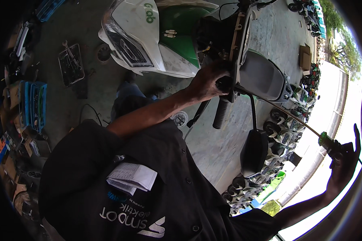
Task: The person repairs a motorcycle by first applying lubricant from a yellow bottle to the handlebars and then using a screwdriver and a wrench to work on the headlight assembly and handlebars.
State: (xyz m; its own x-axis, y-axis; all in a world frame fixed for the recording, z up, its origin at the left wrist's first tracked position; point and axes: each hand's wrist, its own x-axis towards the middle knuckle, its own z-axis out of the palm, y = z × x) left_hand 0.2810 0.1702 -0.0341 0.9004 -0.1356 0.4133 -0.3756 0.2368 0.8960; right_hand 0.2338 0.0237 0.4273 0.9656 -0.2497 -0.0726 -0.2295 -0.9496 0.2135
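My left hand (211, 82) reaches across to the scooter's handlebar area, its fingers closed around the edge of a dark handlebar cover (238, 52); some fingertips are hidden behind it. At the right, my right hand (342, 158) grips the green and black handle of a long screwdriver (295, 117), one finger stretched out. The thin shaft slants from the handle to the cover near my left hand, where its tip is hard to make out. Below the cover are a black handlebar grip (221, 114) and a black mirror (254, 152). The white and green front body (169, 56) stands beyond.
The dark scooter seat (263, 76) lies behind the handlebar. A metal tray (71, 66) with a wrench rests on the floor, with blue crates (33, 105) at the left. Rows of parked scooters (279, 140) and a cardboard box (305, 57) line the right.
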